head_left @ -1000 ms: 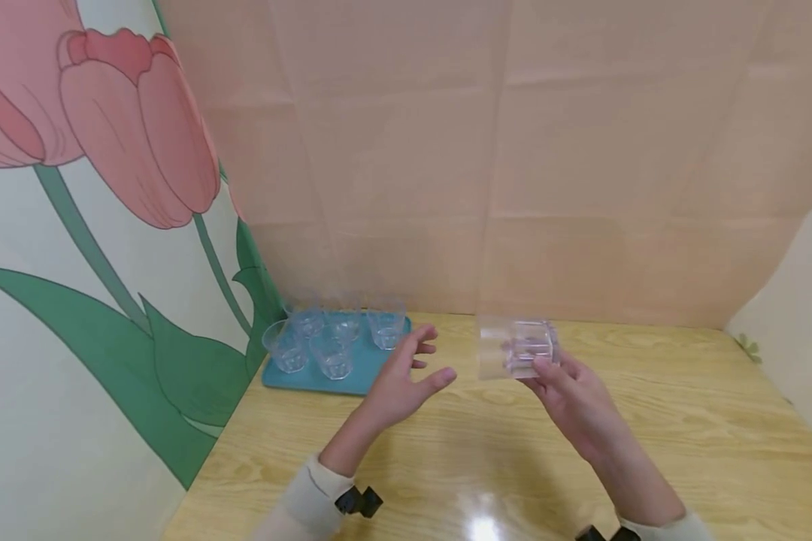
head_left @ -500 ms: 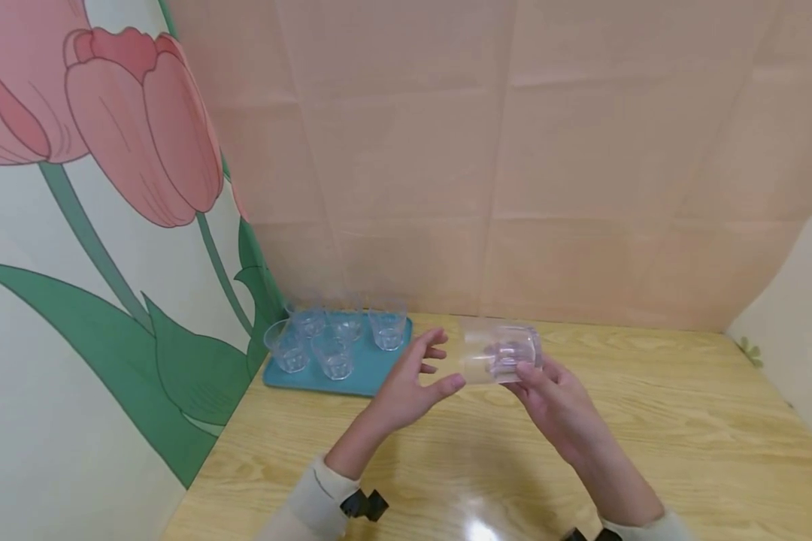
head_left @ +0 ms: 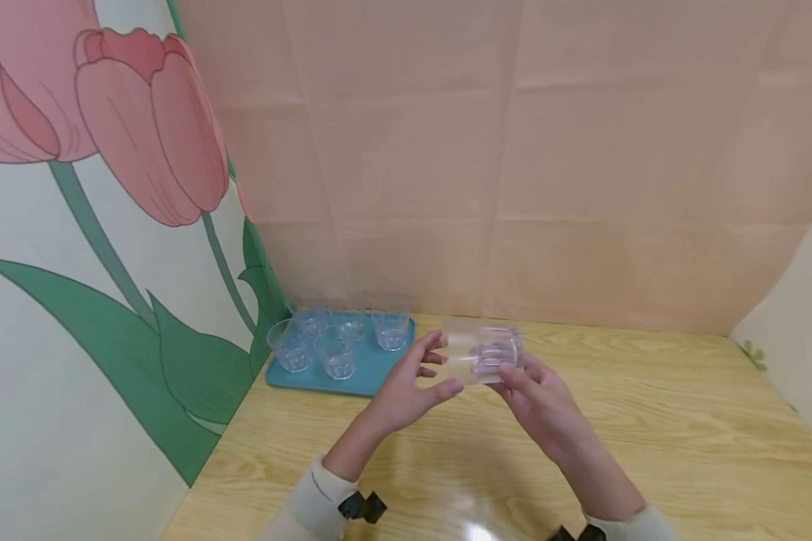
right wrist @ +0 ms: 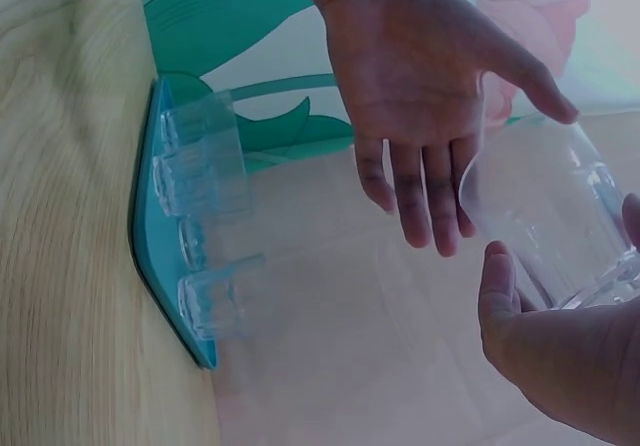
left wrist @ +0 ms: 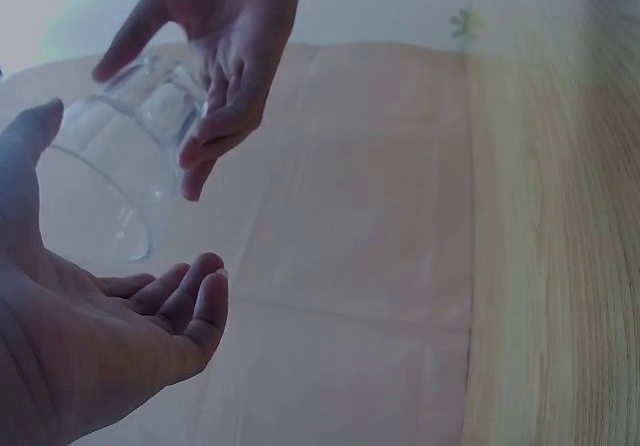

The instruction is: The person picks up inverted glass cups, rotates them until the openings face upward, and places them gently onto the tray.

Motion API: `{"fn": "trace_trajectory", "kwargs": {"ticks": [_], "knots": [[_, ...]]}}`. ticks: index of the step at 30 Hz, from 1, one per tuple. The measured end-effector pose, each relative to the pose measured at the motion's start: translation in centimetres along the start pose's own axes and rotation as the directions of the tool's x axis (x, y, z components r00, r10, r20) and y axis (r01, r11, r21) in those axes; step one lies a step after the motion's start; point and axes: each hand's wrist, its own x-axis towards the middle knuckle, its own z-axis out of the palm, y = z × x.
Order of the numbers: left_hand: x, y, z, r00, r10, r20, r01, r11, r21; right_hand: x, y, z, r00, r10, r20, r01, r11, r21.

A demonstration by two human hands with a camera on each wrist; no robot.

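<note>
My right hand (head_left: 541, 409) holds a clear drinking glass (head_left: 483, 352) on its side above the table, gripping it near the base with the mouth pointing left. In the right wrist view the thumb and fingers lie round the lower part of the glass (right wrist: 545, 206). At the mouth end, my left hand (head_left: 409, 387) has its fingers extended and thumb apart, palm toward the glass. The left wrist view shows the left hand (left wrist: 100, 346) beside the rim, its fingers loosely bent and not wrapped round the glass (left wrist: 110, 166). Whether the left thumb touches the rim I cannot tell.
At the back left a blue tray (head_left: 368, 376) bears several clear glasses (head_left: 338, 361), all upright. A wall with painted tulips (head_left: 156, 135) rises on the left. Behind the wooden table (head_left: 649, 421) hangs a pinkish sheet (head_left: 582, 150).
The right hand has moved left with the glass, bringing its mouth up to the left hand. The left hand has shifted slightly right. The tray's glasses stand as before.
</note>
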Motion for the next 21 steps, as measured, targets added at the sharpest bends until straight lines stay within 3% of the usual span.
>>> {"fn": "trace_trajectory", "kwargs": {"ticks": [10, 16, 21], "knots": [[0.1, -0.2, -0.4, 0.997, -0.072, -0.032, 0.071, 0.997, -0.018, 1.1, 1.5, 1.1, 0.999, 0.022, 0.027, -0.023, 1.0, 0.015], [0.5, -1.5, -1.1, 0.992, -0.104, -0.07, 0.1, 0.993, -0.06, 2.3, 3.0, 1.6, 0.997, 0.058, 0.055, -0.061, 0.997, 0.051], [0.5, -2.5, -1.9, 0.989, -0.095, -0.111, 0.09, 0.995, -0.05, 3.3, 4.1, 1.6, 0.992, 0.102, 0.074, -0.102, 0.995, -0.001]]}}
